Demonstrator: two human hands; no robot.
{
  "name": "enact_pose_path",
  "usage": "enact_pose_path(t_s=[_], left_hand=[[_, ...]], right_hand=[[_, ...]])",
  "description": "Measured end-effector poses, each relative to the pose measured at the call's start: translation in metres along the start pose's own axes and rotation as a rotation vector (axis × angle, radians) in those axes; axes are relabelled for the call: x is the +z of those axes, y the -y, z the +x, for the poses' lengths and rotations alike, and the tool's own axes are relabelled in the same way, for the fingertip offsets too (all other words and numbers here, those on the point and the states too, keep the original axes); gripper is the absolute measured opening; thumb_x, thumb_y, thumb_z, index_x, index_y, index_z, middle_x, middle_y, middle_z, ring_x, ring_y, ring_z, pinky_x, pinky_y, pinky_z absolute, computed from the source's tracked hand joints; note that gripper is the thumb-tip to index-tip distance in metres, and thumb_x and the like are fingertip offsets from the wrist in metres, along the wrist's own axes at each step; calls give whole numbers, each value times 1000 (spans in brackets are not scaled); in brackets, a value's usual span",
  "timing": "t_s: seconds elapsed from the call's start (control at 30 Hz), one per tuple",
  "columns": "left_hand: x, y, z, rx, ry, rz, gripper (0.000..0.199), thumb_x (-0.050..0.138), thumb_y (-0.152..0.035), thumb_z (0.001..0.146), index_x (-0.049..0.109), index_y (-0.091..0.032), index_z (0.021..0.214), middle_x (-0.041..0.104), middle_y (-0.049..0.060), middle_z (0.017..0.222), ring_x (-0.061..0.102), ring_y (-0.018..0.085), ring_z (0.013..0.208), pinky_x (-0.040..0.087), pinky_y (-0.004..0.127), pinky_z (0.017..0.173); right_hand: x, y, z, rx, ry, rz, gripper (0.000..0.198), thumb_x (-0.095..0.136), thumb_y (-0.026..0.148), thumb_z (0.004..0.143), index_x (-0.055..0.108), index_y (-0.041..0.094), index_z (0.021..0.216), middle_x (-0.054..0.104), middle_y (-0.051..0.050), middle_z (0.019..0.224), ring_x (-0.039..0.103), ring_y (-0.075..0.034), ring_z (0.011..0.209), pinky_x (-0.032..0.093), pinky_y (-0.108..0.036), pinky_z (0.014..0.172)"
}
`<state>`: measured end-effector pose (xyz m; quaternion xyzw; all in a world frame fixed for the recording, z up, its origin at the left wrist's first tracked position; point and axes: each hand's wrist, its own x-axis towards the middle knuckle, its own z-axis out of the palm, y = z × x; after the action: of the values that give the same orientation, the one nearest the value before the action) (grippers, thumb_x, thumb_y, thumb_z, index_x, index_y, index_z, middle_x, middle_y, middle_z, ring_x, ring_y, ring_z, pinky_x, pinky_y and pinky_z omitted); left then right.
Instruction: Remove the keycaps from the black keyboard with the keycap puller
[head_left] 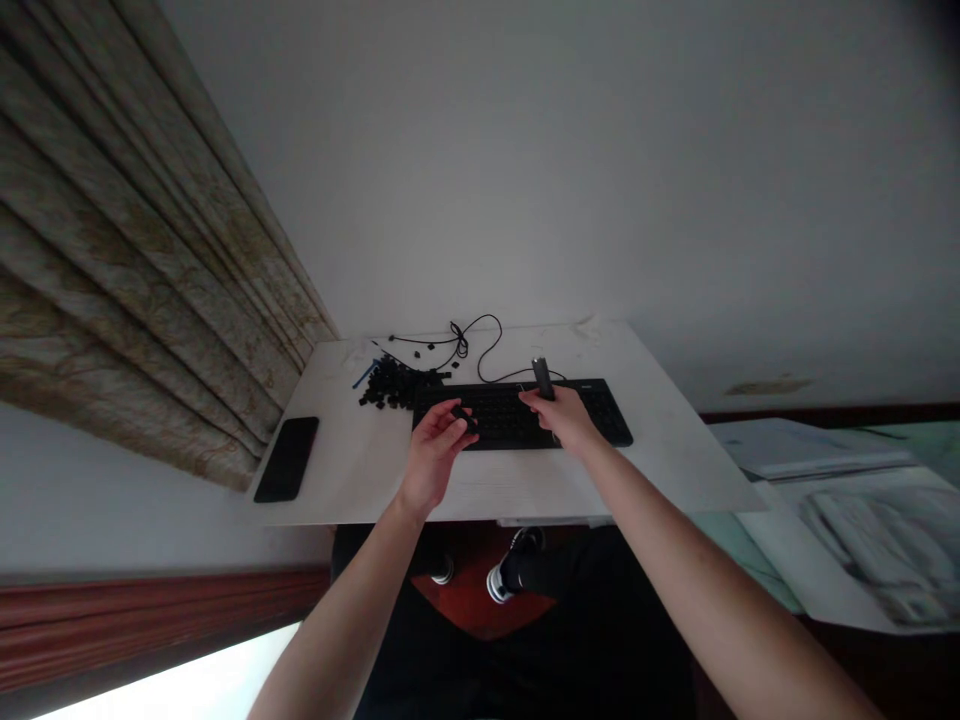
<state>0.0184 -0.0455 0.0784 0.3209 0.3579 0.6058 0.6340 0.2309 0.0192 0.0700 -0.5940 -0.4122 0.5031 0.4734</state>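
Observation:
A black keyboard (499, 430) lies across the white table under both hands. Pinched between the thumb and fingers of my left hand (435, 445) is a small black keycap (463, 415), held over the keyboard's left part. My right hand (566, 412) is closed around a dark cylindrical handle (541, 376) with a silvery end pointing up and away; its lower end is hidden by the hand. That hand is over the right part of the keyboard. A heap of loose black keycaps (394, 382) sits beyond the keyboard's left end.
Behind the keyboard a black cable (491, 350) runs in loops. A thin blue stick (365, 374) lies by the heap. At the left edge of the white table (360, 480) is a black phone (287, 460). A patterned curtain (150, 220) hangs on the left.

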Motion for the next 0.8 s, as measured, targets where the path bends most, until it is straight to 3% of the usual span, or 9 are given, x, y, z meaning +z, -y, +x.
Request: enact_pose_path(t_s=[0.2,0.37,0.47,0.6,0.7,0.8], left_hand=[[-33,-9,17,31,-194,207,42,82,-35,72,68,-19,108,63,1,89,66,14,84,56,28,77],[-61,-19,24,46,-259,308,46,82,-36,69,69,-18,109,65,3,93,65,14,82,56,31,78],[-73,-19,29,45,-262,374,46,81,-35,69,71,-17,110,69,5,97,65,15,82,56,33,80],[-87,-15,41,69,-243,509,44,78,-30,69,72,-16,111,71,7,100,66,18,87,54,36,85],[-93,-13,52,85,-233,551,44,77,-24,68,72,-16,111,72,8,101,66,20,92,53,39,91],[-94,-12,61,57,-215,500,43,77,-25,69,72,-14,111,72,10,101,68,21,94,54,41,92]], right_hand=[[-17,14,84,-34,-291,-313,15,73,22,72,71,9,79,62,-5,56,50,-12,48,32,-24,44],[-27,17,119,0,-318,-349,15,73,20,73,71,8,82,65,-7,57,49,-12,46,34,-25,44],[-35,10,119,14,-304,-324,13,73,23,76,69,11,77,64,-7,57,47,-11,43,34,-25,42],[-55,-4,100,-62,-354,-104,23,68,35,83,66,15,73,62,-4,56,43,-9,41,34,-23,40],[-83,-20,78,-148,-457,30,33,66,47,82,64,16,70,63,-4,59,49,-11,45,37,-24,43],[-118,-45,54,-182,-606,24,40,62,55,81,64,17,67,63,-4,59,53,-14,51,40,-27,50]])
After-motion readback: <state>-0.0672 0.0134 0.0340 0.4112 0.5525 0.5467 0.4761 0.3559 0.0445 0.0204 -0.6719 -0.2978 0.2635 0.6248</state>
